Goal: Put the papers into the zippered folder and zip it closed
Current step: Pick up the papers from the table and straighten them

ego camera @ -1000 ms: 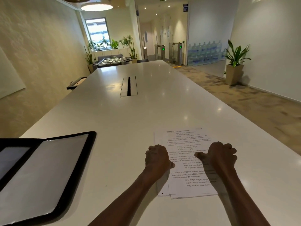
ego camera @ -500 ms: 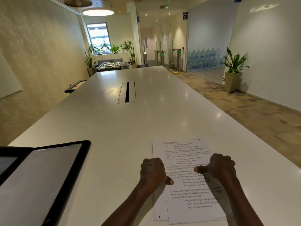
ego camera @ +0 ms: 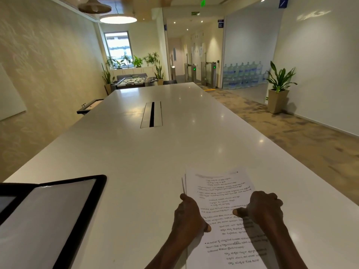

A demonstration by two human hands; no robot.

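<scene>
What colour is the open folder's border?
Black, on the zippered folder, seen in the head view.

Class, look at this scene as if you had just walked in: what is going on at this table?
A person at a long white table holds a stack of printed papers with both hands. The left hand grips the left edge and the right hand grips the right side, thumbs on top. An open black folder lies flat at the left, apart from the papers. Nothing is in it yet, so filing and zipping remain.

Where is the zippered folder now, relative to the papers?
In the head view the zippered folder lies open at the lower left of the white table, left of the papers, apart from them.
</scene>
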